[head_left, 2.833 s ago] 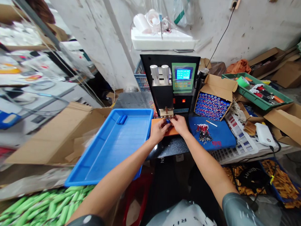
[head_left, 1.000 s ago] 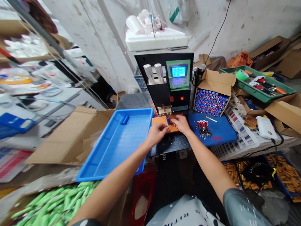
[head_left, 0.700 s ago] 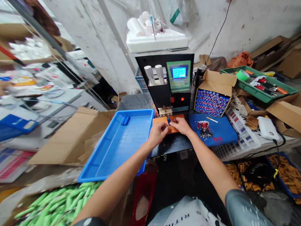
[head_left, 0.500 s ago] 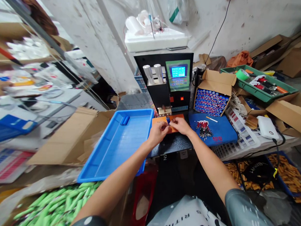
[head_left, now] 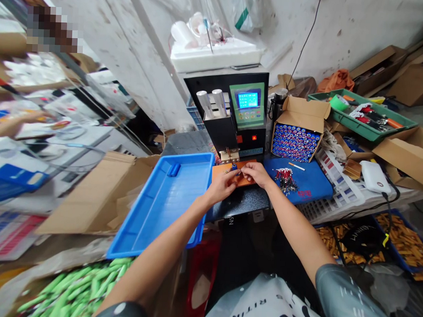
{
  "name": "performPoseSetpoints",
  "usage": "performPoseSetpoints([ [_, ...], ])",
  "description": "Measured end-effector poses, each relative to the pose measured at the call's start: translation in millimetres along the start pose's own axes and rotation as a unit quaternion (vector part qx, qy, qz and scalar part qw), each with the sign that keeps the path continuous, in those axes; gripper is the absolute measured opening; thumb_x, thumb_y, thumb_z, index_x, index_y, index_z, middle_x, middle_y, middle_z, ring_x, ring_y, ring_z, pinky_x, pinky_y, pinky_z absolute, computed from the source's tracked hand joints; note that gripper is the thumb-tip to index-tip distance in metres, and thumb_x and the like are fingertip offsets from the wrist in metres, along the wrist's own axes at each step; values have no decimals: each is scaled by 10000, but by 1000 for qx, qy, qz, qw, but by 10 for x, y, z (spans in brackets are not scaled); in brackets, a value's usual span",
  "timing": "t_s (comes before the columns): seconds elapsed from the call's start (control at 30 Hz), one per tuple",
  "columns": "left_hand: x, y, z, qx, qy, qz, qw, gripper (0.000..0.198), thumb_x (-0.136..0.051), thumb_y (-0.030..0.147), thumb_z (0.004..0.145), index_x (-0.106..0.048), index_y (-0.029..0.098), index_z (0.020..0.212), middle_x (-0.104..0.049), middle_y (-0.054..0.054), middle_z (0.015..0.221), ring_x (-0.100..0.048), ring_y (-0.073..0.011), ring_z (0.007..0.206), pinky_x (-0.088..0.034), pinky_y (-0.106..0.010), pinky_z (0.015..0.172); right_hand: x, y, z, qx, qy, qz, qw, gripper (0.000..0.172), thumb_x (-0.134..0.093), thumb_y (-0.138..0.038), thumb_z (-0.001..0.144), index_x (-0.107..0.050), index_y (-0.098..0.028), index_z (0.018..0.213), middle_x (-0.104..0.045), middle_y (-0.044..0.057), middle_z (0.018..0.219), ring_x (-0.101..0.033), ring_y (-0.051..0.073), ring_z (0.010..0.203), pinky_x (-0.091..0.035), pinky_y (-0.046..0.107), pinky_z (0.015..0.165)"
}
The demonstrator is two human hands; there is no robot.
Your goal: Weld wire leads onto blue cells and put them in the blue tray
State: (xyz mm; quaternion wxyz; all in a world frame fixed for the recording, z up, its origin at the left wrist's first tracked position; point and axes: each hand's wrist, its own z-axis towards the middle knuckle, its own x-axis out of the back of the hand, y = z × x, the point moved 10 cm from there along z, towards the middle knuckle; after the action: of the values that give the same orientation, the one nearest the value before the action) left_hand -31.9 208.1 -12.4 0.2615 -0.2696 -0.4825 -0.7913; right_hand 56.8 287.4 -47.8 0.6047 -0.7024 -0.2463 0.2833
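A small blue battery cell (head_left: pixel 234 167) is at the orange board (head_left: pixel 219 170), just under the metal tips (head_left: pixel 228 155) of a black spot welder (head_left: pixel 215 135) with a lit screen. My left hand (head_left: pixel 223 185) has its fingers closed at the near left side of the cell. On the other side, my right hand (head_left: pixel 256 174) pinches close to the same spot. What sits between the right fingertips is too small to make out. Right of my hands, a bunch of red and black wire leads (head_left: pixel 286 180) lies on a blue pad (head_left: pixel 316 178).
A blue tray (head_left: pixel 154 216) at left holds a couple of blue cells (head_left: pixel 174 169). An open carton (head_left: pixel 305 107) of many cells stands right of the welder. Green pieces (head_left: pixel 75 288) fill a box lower left. A co-worker's arm (head_left: pixel 16 124) shows far left.
My left fingers have stretched forward a little along the cell, and the right hand has stayed near it. Far left, the co-worker's arm has come further into view.
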Motion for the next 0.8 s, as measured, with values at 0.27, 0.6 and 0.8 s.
performPoseSetpoints([
  [0.27,-28,-43,63,-5,36,-24,999,407,-519,275,919,-567,133,1298,-550,-74,822,-527,-259,700,-457,-364,673,57,25,21,-52,27,96,994,382,-661,-383,752,-503,-49,850,-520,18,689,-477,14,555,-316,113,504],
  [0.6,116,-257,46,124,108,-131,978,366,-603,521,923,-619,157,881,-546,-28,675,-519,-222,599,-395,-305,545,77,54,41,-83,68,129,986,355,-690,-333,772,-506,-41,855,-516,12,664,-459,-3,561,-338,97,542],
  [0.8,186,-279,126,114,103,-121,981,360,-634,518,856,-604,169,772,-567,-38,707,-523,-219,622,-409,-297,557,76,48,54,-85,78,96,989,249,-601,-272,840,-507,-41,846,-516,8,650,-462,5,519,-330,97,510],
])
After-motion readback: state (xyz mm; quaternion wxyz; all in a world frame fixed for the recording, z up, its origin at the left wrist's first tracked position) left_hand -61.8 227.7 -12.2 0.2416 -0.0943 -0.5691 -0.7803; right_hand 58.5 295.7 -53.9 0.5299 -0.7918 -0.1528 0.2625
